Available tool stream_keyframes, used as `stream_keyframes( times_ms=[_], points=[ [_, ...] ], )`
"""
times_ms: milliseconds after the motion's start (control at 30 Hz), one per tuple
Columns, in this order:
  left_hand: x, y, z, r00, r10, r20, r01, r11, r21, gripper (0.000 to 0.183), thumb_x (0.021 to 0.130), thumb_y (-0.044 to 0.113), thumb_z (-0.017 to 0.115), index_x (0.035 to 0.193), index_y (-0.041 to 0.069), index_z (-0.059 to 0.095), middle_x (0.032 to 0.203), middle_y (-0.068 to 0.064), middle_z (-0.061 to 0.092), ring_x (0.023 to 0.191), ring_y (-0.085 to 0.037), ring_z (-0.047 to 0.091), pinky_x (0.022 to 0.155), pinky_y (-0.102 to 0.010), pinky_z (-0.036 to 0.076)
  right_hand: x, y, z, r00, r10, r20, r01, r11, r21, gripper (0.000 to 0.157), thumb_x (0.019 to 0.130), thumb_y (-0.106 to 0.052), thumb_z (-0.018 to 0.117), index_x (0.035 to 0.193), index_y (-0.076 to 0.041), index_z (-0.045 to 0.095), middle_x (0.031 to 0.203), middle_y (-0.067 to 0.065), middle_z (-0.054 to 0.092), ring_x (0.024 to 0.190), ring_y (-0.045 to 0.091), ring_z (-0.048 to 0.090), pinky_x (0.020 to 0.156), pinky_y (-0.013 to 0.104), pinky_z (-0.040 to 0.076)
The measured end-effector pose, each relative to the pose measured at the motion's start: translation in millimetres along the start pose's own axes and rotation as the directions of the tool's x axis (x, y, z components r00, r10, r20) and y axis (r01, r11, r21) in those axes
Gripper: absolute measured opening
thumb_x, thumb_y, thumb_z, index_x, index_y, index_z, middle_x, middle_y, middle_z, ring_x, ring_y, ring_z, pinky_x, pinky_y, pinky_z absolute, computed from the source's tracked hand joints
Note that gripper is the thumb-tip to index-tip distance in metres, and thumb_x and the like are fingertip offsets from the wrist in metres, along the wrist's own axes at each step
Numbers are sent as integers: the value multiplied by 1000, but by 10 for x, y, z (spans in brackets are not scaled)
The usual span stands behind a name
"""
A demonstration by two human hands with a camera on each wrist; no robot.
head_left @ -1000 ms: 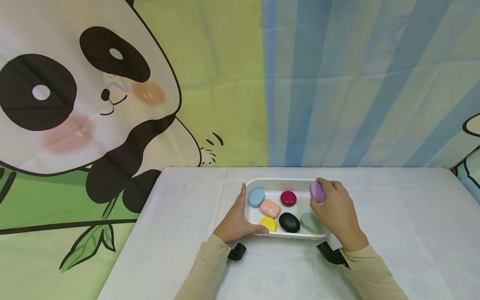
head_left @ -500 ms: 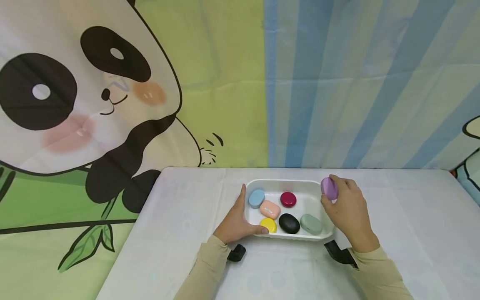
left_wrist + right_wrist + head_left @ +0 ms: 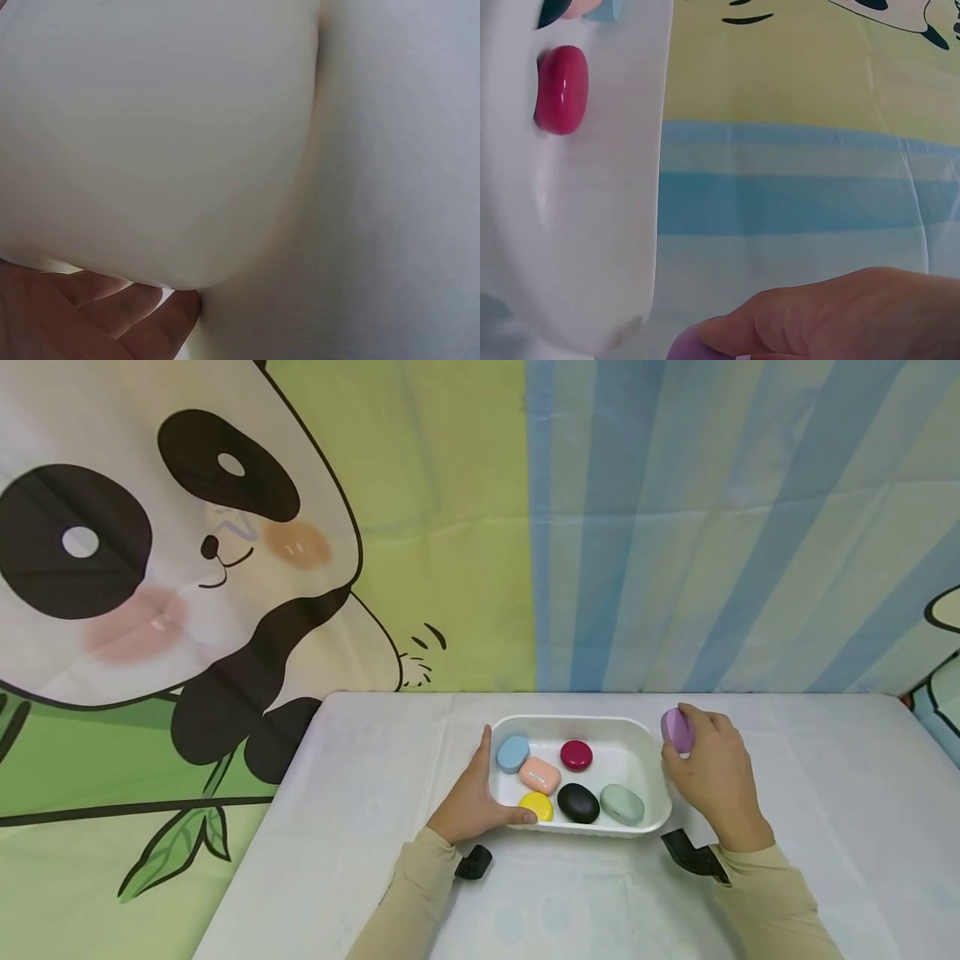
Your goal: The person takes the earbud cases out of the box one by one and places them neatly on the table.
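Observation:
A white tray [image 3: 626, 756] lies on the table. My left hand [image 3: 480, 806] grips its left end, thumb over the front rim and fingers along the side wall. In the left wrist view the tray's wall [image 3: 157, 150] fills much of the picture, with those fingers [image 3: 135, 307] against it. My right hand [image 3: 716, 772] pinches a purple oval soap [image 3: 677, 731] between thumb and fingers, just outside the tray's right end. Only part of that soap [image 3: 692, 346] shows in the right wrist view. Inside the tray are soaps: red [image 3: 576, 756], black [image 3: 578, 803], pale green [image 3: 622, 804].
Also in the tray are a blue soap [image 3: 513, 754], a peach one [image 3: 540, 776] and a yellow one [image 3: 537, 806]. A white cloth [image 3: 840, 793] covers the table. Behind its back edge hangs a panda-print and striped backdrop [image 3: 442, 527].
My right hand has carried the purple soap rightward and slightly up, from over the tray's right end to beyond its rim. The left hand and tray have stayed put.

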State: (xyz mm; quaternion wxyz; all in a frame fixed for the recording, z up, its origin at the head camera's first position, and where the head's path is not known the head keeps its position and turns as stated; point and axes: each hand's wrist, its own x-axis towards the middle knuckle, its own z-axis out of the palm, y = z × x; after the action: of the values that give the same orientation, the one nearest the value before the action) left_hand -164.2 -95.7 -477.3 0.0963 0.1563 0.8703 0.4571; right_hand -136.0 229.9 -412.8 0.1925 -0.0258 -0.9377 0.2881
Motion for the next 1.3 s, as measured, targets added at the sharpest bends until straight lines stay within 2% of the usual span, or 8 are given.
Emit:
stream_keyframes(
  times_ms=[467,1000,1300],
  points=[
    [12,-18,-2,1000,9,5,-9,1000,-6,143,66,43,95,162,18,-8,168,-3,10,151,-23,19,120,-48,23,60,248,35,995,53,90,-50,998,-45,52,87,-7,65,134,11,52,121,47,49,103,62,51,78,69,46],
    [3,-9,-4,1000,-5,7,5,1000,-14,143,66,43,95,162,20,-8,168,-2,11,151,-23,19,120,-49,23,49,428,167,991,66,118,-60,997,-57,47,89,-11,64,129,12,55,115,45,53,100,62,54,77,68,47],
    [-2,-9,-4,1000,-11,7,11,1000,-9,142,66,45,94,162,21,-7,168,-3,11,151,-25,20,119,-50,24,45,516,222,975,99,201,-82,993,-90,49,88,-11,62,130,13,53,117,46,52,102,62,52,78,69,46]
  ],
)
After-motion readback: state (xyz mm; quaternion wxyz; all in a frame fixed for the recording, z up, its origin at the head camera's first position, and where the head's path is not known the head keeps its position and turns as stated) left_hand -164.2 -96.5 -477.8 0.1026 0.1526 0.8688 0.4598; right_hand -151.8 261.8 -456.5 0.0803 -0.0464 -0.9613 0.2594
